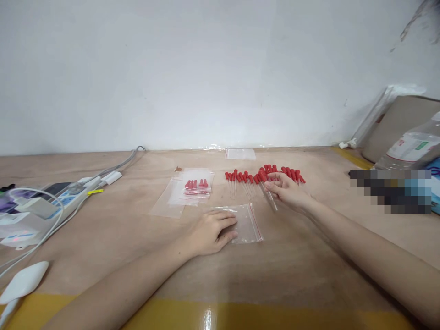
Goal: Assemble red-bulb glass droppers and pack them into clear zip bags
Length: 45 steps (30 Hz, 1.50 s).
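Between the thumb and fingers of my right hand (285,188) is a glass dropper (271,199) with a red rubber bulb, its clear tube slanting down toward me. Behind and beside that hand lies a row of several more red-bulbed droppers (242,178). My left hand (218,231) rests with its fingers stretched out over a clear zip bag (248,224), whose red-lined zip edge points right. Farther left, a small stack of clear bags (172,199) lies on the table, with several red bulbs (196,184) showing on top.
A white power strip (68,199) with plugs and cables runs along the left. A white charger (25,280) lies at the front left. Another bag (240,154) lies by the wall. On the right stand a plastic bottle (409,149) and a grey container (405,119); a patch there is blurred out.
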Available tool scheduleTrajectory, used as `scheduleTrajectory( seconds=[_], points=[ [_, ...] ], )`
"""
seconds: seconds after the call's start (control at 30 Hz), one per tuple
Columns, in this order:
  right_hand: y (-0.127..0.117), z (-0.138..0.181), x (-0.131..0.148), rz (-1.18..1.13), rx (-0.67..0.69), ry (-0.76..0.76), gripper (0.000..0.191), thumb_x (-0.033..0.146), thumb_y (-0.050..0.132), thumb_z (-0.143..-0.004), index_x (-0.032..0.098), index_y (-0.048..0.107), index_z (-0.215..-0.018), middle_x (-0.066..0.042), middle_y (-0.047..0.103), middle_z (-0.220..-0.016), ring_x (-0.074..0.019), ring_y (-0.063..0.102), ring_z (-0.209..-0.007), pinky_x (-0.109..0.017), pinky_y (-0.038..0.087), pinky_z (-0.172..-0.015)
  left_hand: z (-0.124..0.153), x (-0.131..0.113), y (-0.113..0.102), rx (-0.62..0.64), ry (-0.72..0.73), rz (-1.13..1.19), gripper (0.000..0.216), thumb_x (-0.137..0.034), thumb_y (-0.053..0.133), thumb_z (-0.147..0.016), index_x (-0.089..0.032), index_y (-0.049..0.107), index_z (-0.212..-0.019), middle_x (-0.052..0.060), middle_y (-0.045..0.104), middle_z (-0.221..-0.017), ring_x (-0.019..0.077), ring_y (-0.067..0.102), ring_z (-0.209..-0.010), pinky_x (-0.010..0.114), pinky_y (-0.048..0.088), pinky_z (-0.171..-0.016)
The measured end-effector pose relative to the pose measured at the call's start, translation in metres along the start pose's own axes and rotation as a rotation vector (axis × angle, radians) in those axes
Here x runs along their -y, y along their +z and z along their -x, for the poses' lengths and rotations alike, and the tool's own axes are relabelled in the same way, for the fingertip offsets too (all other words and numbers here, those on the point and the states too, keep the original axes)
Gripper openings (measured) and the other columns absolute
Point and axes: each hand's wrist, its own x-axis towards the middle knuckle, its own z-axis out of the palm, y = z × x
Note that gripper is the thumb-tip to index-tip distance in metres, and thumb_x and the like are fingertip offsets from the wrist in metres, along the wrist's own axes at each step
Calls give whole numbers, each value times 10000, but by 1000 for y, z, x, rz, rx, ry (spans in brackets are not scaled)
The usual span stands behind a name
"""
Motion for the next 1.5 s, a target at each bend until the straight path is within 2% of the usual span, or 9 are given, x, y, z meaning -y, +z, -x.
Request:
scheduleTrajectory(
  seconds=[0.07, 0.17, 0.33, 0.73, 0.97, 1.1, 1.33, 1.4, 1.5],
  points=[
    [4, 15, -7, -16, 15, -25, 574, 353, 586, -725, 197, 293, -1194, 45, 541, -633, -82, 459, -451, -232, 387, -451, 1, 3, 1, 10, -6, 42, 362, -359, 444, -863, -215, 533, -1183, 63, 561, -1199, 210, 509, -1114, 379, 407, -955],
    [7, 30, -17, -40, -17, -68, 683, 348, 542, -762, 218, 142, -1300, 45, 531, -657, -113, 535, -499, -261, 445, -482, 1, 6, 4, 23, -50, 79, 388, -361, 461, -855, -232, 499, -1220, 75, 439, -1326, 231, 388, -1233, 428, 357, -997],
    [13, 37, -25, -103, -139, -94, 656, 382, 581, -724, 204, 220, -1242, 32, 538, -684, -132, 586, -558, -288, 497, -540, 1, 7, 5, 44, -107, 74, 406, -384, 473, -847, -249, 486, -1230, 80, 369, -1375, 245, 316, -1277, 461, 307, -1024],
    [23, 39, -25, -80, -131, -141, 608, 506, 618, -670, 226, 270, -1082, 37, 549, -662, -154, 618, -590, -325, 525, -599, 0, 9, 7, 11, -87, 83, 481, -385, 487, -837, -219, 408, -1282, 103, 403, -1347, 240, 352, -1254, 456, 311, -1021],
    [28, 49, -20, -296, 125, -26, 364, 475, 558, -740, 234, 355, -924, -7, 599, -808, -135, 623, -643, -343, 505, -680, -1, 9, 8, -16, -103, 98, 562, -398, 484, -837, -194, 316, -1333, 105, 409, -1340, 229, 368, -1240, 424, 325, -1021],
    [25, 54, -16, -88, 302, -130, 261, 414, 565, -759, 212, 467, -892, -16, 577, -880, -69, 511, -521, -265, 447, -541, -1, 8, 8, -32, -104, 108, 538, -388, 468, -847, -206, 316, -1330, 99, 418, -1332, 233, 381, -1231, 424, 335, -1012],
    [23, 53, -13, 235, 340, -397, 148, 317, 590, -759, 187, 569, -826, -30, 535, -821, -100, 481, -635, -247, 415, -561, -2, 8, 7, -25, -105, 120, 532, -356, 470, -849, -198, 309, -1331, 100, 417, -1329, 236, 386, -1222, 420, 335, -1013],
    [25, 54, -14, 190, 390, -416, 128, 296, 592, -763, 182, 569, -816, -50, 548, -904, -105, 503, -688, -255, 428, -602, -2, 8, 8, -25, -101, 120, 529, -352, 466, -852, -194, 306, -1331, 100, 419, -1325, 232, 382, -1224, 422, 328, -1017],
    [30, 55, -15, 0, 513, -293, 132, 291, 577, -781, 188, 526, -845, -36, 554, -918, -79, 519, -652, -240, 438, -593, -2, 9, 8, -25, -89, 127, 523, -344, 459, -857, -192, 301, -1331, 98, 434, -1309, 225, 398, -1208, 420, 332, -1013]
  ],
)
